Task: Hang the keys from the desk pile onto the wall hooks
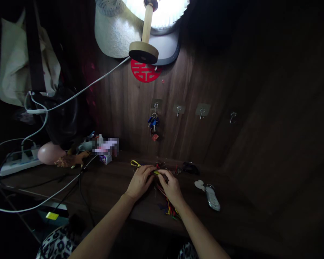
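Note:
My left hand (140, 181) and my right hand (171, 185) meet over a tangle of coloured cords and key rings (169, 208) on a dark wooden shelf (110, 183). Fingers of both hands pinch a small yellow-green piece (156, 173) between them. A yellow loop (135, 163) lies just left of my left hand. On the wall above, a bunch of keys with blue tags (153, 122) hangs from the leftmost hook (156, 106).
Three bare hooks (202, 113) line the wall to the right. A silver key fob with a white tag (212, 196) lies right of my hands. A power strip (18, 162), white cables, a pink rounded object (50, 153), a lamp (145, 32) and a hanging bag (21, 61) sit left and above.

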`<state>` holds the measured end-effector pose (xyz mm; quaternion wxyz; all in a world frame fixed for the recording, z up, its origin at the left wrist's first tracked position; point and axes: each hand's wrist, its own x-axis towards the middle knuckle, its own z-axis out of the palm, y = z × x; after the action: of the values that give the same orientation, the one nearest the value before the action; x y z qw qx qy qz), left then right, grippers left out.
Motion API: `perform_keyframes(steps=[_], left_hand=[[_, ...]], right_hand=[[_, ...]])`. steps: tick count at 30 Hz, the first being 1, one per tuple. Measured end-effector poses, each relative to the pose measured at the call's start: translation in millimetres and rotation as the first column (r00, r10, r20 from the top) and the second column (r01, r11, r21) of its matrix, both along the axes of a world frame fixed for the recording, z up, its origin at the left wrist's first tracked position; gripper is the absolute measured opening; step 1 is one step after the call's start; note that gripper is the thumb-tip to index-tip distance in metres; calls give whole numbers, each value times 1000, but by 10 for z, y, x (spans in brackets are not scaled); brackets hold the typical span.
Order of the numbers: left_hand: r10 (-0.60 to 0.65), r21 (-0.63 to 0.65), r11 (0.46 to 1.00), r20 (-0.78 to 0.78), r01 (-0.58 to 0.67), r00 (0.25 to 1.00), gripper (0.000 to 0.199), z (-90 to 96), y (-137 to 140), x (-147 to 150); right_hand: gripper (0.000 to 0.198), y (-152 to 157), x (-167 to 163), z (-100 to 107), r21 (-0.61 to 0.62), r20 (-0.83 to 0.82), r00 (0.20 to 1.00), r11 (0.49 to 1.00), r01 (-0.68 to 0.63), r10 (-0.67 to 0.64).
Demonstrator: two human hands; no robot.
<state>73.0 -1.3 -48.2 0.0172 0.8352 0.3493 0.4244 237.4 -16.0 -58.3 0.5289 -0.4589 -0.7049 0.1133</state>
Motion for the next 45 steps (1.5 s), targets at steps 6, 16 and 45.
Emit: perform_keyframes(steps=[6, 16, 45], left_hand=[[10, -61, 998, 7, -10, 1000, 20, -24, 15, -5], [-21, -86, 996, 112, 31, 993, 16, -27, -8, -13], [-44, -10, 999, 48, 45, 998, 20, -39, -7, 3]], right_hand=[[30, -22, 7, 14, -179, -193, 980, 979, -93, 58], [39, 33, 29, 18, -213, -380, 925, 971, -106, 18], [11, -35, -71, 15, 30, 108, 993, 998, 46, -49]])
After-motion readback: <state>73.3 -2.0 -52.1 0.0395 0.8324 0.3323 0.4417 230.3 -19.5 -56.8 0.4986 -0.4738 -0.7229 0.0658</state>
